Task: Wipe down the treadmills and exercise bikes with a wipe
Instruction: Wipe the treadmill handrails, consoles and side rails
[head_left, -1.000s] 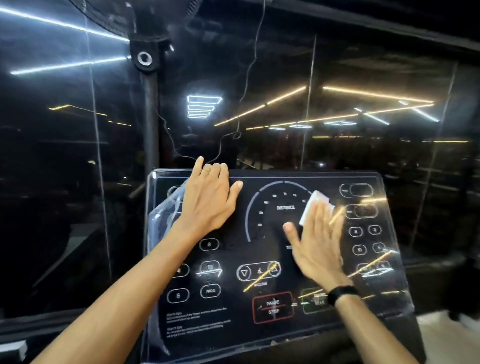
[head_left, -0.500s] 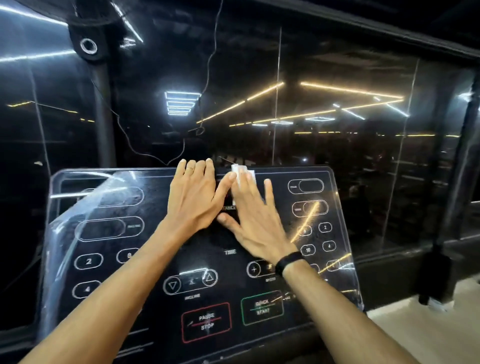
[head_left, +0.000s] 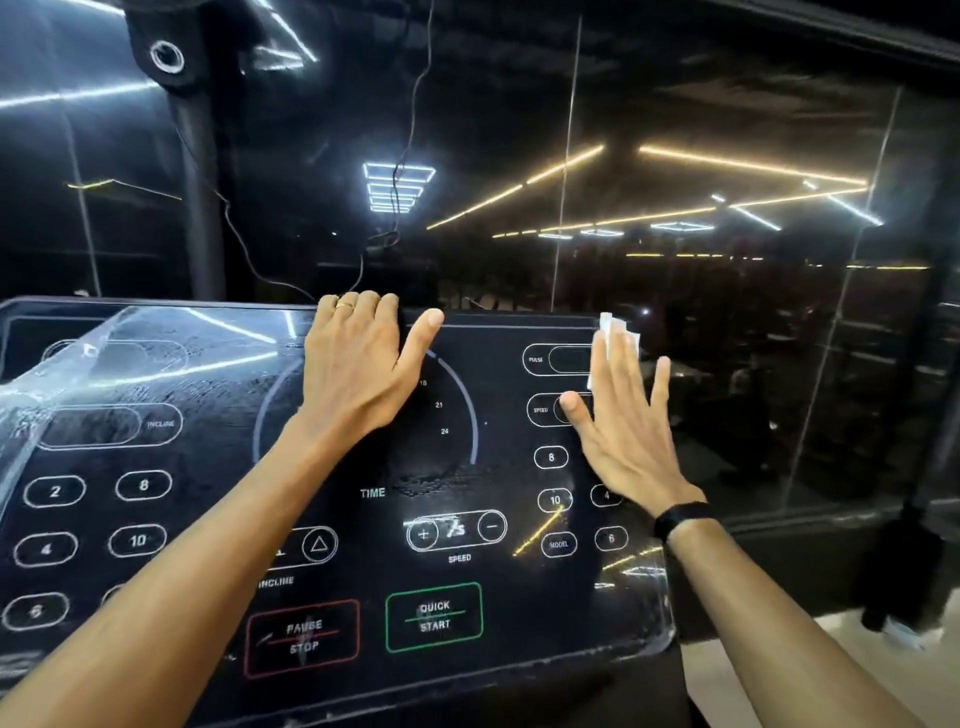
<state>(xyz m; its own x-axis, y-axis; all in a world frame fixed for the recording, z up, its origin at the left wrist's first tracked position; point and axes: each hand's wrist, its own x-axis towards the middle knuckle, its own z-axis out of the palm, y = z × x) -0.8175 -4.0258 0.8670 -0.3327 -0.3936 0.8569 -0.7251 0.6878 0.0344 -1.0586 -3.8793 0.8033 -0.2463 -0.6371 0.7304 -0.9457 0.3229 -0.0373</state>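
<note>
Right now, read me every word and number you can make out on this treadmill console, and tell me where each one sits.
All on the treadmill console:
"QUICK START", green box.
"PAUSE STOP", red box.
"TIME", centre.
"SPEED", under plus/minus keys.
"INCLINE", under arrow key; again upper left.
"PULSE", "SPEED", "MODEL", right.
"18", "21", "24", dial.
"2", "8", "4", "10", "6", left keys.
"8", "10", "4", "6", right keys.

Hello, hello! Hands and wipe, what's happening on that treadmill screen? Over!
Left hand flat, braced on console top edge. Right hand flat, pressing wipe at the upper right corner. Loose plastic film lifting on the left side.
</note>
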